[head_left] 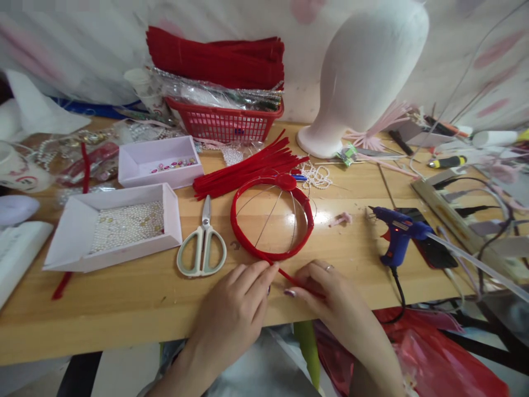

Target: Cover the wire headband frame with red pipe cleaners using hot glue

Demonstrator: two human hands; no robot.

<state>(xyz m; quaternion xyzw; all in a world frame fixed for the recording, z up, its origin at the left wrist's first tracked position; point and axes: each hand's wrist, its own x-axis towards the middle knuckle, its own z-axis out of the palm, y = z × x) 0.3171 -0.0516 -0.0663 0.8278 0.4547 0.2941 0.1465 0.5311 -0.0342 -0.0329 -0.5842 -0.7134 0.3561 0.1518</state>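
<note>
A hoop [235, 223] wrapped in red, with thin wires across its middle and a red disc [285, 182] on its far rim, lies on the table. At its near rim, my left hand [242, 295] is closed on a red pipe cleaner [289, 277], fingertips by the hoop. The pipe cleaner runs right into my right hand [326, 295], whose thumb and fingers are closed around it. White-handled scissors [202, 248] lie left of the hoop. Behind it is a bundle of red pipe cleaners [248, 168].
White boxes of beads [111, 259] and gems [159, 144] stand at left. A red basket [231, 124] and a white mannequin head [367, 66] are at the back. A blue glue gun [397, 231], a phone [433, 248] and a power strip [454, 220] lie right.
</note>
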